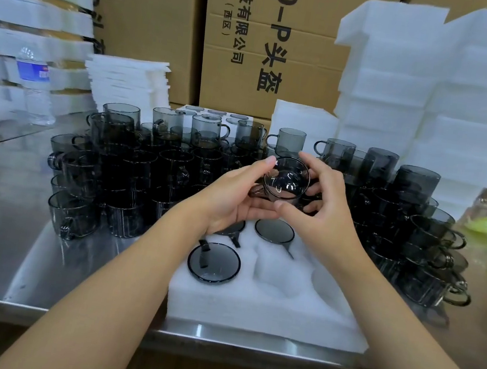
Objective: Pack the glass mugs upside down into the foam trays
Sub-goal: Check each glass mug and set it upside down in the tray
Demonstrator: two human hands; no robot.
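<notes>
Head view: the left hand [234, 197] and the right hand [327, 205] curl round one smoky grey glass mug [286, 179] above the white foam tray [265, 309], likely turning it so it goes rim-down into the empty round hole [284, 273].

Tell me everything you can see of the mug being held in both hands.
The held mug is smoky grey see-through glass, short and round, with a small handle at its lower left. It is tipped so one round end faces the camera; mouth or base, I cannot tell. The left hand and right hand grip it from either side, above the foam tray.
</notes>
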